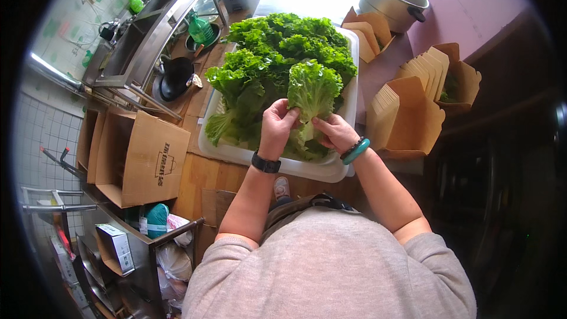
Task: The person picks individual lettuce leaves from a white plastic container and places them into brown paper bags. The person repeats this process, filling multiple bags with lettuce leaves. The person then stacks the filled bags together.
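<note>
A single green lettuce leaf (pixel 315 86) is held up between my two hands, its frilly top pointing away from me. My left hand (pixel 280 125) pinches the leaf's left edge between thumb and fingers. On the other side, my right hand (pixel 335 131) grips it near the pale stem base. Both hands are above the near part of a white plastic tub (pixel 305 171). A large heap of leafy lettuce (pixel 274 48) fills the tub and rises above its rim.
Right of the tub stand nested kraft paper boxes (pixel 407 117), some with greens inside, and a large metal pot (pixel 392 0). Leftward are a steel sink (pixel 150 26), a black wok (pixel 176 79) and an open cardboard carton (pixel 141 159). A metal shelf (pixel 150 239) stands at the lower left.
</note>
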`<move>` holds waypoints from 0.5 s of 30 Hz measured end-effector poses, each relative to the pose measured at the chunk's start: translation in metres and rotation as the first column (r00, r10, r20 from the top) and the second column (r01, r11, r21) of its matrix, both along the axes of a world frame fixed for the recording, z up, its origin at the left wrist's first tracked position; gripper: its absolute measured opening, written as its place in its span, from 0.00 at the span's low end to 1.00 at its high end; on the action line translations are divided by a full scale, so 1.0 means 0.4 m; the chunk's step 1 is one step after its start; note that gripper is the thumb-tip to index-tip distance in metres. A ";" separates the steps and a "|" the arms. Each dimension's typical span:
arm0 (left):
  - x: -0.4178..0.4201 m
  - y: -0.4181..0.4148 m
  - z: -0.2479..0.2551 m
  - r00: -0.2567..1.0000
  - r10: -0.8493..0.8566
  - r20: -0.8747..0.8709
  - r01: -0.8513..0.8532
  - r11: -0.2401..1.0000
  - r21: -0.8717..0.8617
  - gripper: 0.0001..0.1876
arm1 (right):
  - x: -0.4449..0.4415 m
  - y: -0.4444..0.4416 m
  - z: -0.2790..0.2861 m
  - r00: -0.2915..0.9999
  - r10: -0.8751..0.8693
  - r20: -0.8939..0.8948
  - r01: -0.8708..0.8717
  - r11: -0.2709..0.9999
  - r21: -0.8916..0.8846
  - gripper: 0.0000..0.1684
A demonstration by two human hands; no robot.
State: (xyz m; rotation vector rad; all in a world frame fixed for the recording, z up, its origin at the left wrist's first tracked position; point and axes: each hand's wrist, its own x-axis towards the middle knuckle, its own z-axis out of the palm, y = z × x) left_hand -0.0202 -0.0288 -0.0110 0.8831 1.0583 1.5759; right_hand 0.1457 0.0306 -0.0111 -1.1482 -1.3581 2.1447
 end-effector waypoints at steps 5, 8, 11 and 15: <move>0.023 -0.010 0.008 0.999 0.007 0.035 -0.007 1.000 0.008 0.07 | 0.026 -0.011 0.017 0.981 -0.050 -0.185 0.046 0.999 -0.027 0.19; 0.032 -0.013 0.013 0.999 -0.045 -0.021 0.045 0.999 0.020 0.07 | 0.040 -0.019 0.026 0.954 -0.086 -0.287 0.107 0.993 0.057 0.18; 0.040 -0.019 0.018 0.991 -0.081 -0.104 0.084 0.996 0.017 0.08 | 0.069 -0.012 0.039 0.959 -0.070 -0.275 0.145 0.953 0.265 0.15; 0.002 -0.031 0.039 0.746 0.207 -0.633 -0.106 0.975 0.193 0.10 | 0.176 0.015 0.109 0.954 -0.288 -0.086 0.278 0.733 0.621 0.08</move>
